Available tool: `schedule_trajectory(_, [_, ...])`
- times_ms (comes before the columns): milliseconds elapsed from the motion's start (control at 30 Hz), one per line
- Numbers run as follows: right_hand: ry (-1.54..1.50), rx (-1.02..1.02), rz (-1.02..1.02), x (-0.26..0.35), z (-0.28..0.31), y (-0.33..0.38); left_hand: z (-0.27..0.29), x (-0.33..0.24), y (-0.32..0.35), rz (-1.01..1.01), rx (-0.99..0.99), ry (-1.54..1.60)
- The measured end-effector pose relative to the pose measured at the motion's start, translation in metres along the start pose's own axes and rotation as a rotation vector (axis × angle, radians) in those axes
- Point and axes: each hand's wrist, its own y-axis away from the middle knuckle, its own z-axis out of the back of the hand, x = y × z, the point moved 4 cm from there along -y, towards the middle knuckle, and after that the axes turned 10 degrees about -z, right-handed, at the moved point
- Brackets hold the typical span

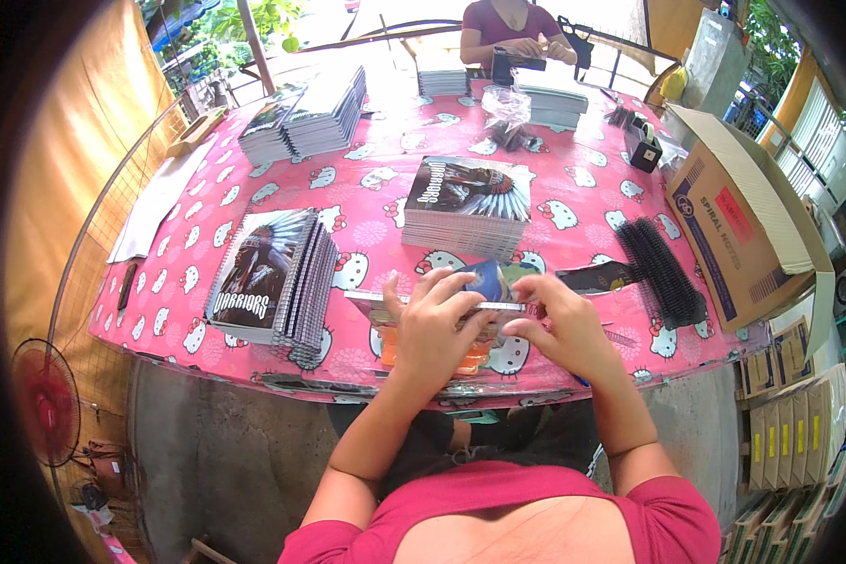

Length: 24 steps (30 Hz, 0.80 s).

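Pink tablecloth (371,226), notebook (498,306) getting handled
Left hand (439,324) is gripping it; right hand (562,324) is curling narrow at the notebook's right end, can't tell if pinching.

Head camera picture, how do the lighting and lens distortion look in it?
Head view: daylight washes out the background behind the co-worker in a dark red top; head view: the fisheye bows the near edge of the pink cat-patterned tablecloth, with corners black; head view: the bare left hand and right hand are well lit, without obvious blur.
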Motion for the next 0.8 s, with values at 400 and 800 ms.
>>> schedule_trajectory(400, [0.061, -0.137, 0.049, 0.008, -0.006, 0.001, -0.001, 0.004, 0.001, 0.010, 0.013, 0.035])
schedule_trajectory(800, [-0.075, 0.159, 0.010, -0.022, 0.000, -0.026, 0.006, 0.000, 0.007, 0.005, 0.020, 0.061])
